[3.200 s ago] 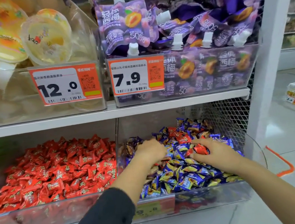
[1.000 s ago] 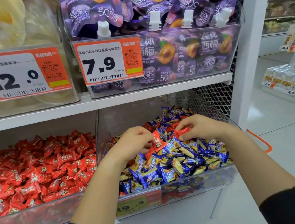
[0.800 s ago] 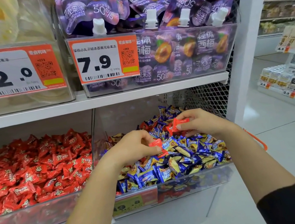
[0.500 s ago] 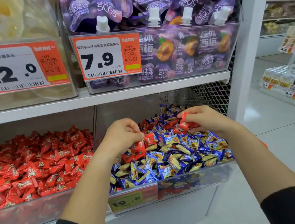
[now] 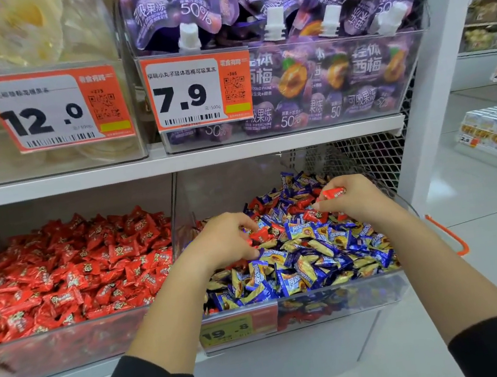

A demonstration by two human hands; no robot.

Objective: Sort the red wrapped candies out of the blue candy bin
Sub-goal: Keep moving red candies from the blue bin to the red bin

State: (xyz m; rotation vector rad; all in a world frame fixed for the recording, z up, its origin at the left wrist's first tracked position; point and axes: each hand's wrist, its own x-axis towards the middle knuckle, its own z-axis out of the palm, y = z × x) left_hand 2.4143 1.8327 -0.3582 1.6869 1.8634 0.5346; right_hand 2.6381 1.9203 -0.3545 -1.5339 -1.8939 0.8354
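Fingers (image 5: 323, 205) of the right hand (image 5: 356, 200) pinch a red candy (image 5: 334, 193) above the blue candy bin (image 5: 336, 302), at 1 o'clock of the pile. The left hand (image 5: 223, 243) curls its fingers on another red candy (image 5: 261, 235) lying at 10 o'clock. More red candies (image 5: 305, 201) lie among the blue candies (image 5: 302, 260). The red candy bin (image 5: 56, 349) stands at 9 o'clock.

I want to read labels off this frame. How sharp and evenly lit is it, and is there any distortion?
Head view: bright, even store light; the 7.9 price tag reads sharply, the 12.0 tag is slightly smeared, the 19.8 tag is dim behind hazy plastic; wide-angle bending tilts the white post.
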